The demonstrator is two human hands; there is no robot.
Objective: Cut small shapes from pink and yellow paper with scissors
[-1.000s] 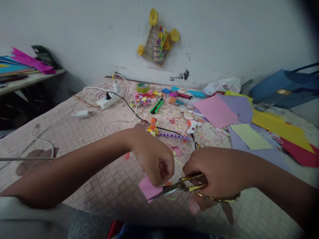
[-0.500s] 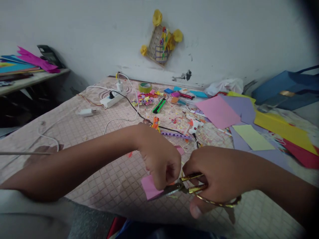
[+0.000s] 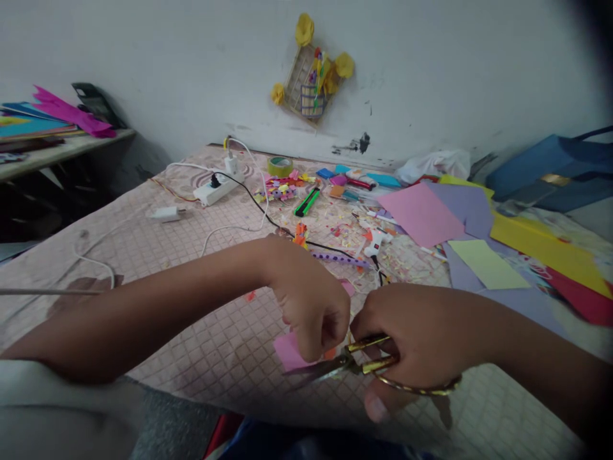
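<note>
My left hand (image 3: 313, 306) is closed, its fingers pinching a small piece of pink paper (image 3: 290, 352) that sticks out to the left below the thumb. A bit of orange shows beside the fingertips. My right hand (image 3: 416, 338) grips scissors (image 3: 342, 364) with gold handles, fingers through the loops. The blades point left and lie along the lower edge of the pink paper. Whether they are cutting into it I cannot make out. Both hands are close together above the front part of the table.
On the patterned tablecloth (image 3: 225, 358) lie a white glue gun (image 3: 376, 243), a green cutter (image 3: 306, 202), a tape roll (image 3: 280, 167) and paper scraps. Cables run from a power strip (image 3: 218, 188). Coloured sheets (image 3: 421, 214) and a blue bag (image 3: 550, 172) are at the right.
The scissor blades have opened a little and sit slightly lower against the pink paper. Both hands hold nearly the same place; the view has shifted slightly.
</note>
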